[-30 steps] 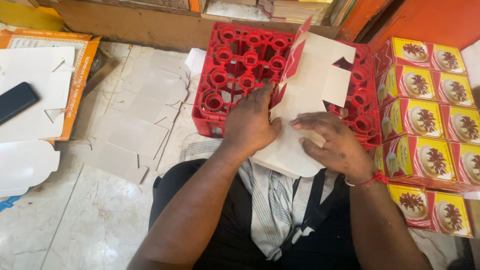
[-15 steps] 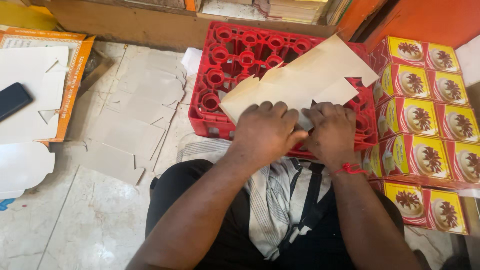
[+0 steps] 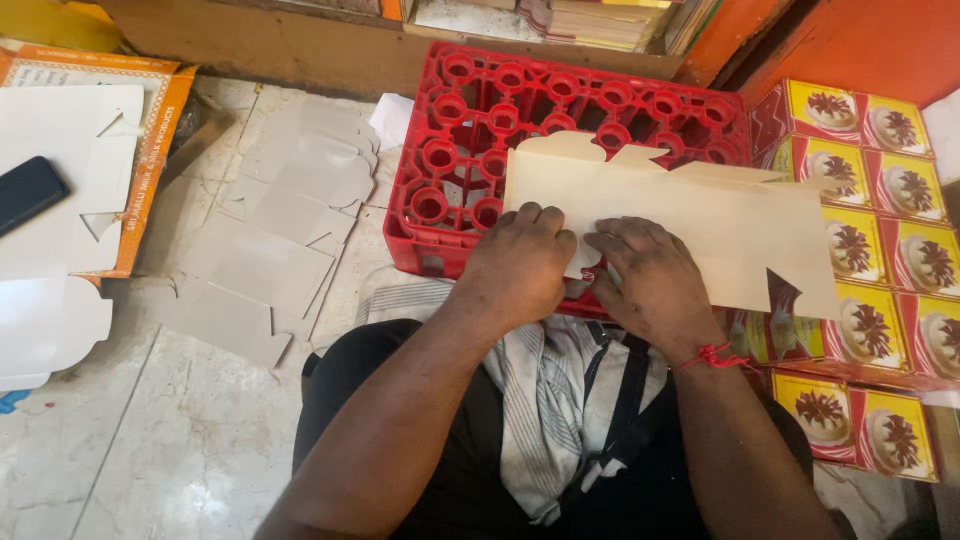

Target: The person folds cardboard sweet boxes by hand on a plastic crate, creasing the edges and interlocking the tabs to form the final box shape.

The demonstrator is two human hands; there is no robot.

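Note:
A flat cream cardboard box blank [image 3: 690,215] lies across the near edge of a red plastic bottle crate [image 3: 480,120]. My left hand [image 3: 520,265] presses on the blank's lower left part, fingers curled over its edge. My right hand [image 3: 650,280], with a red thread at the wrist, holds the blank's lower edge right beside the left hand. The two hands almost touch. The blank's plain inner side faces up, with cut tabs along its top and a notch at the lower right.
A stack of folded red-and-yellow boxes [image 3: 880,230] stands at the right. Several flat blanks [image 3: 270,230] lie on the marble floor at the left, beside an orange-edged cardboard sheet [image 3: 150,150] and a black phone [image 3: 28,192]. A wooden ledge runs along the back.
The blank was tilted upright over the crate a second ago; it has been turned and laid flat, plain side up. Both hands have come together at its lower edge.

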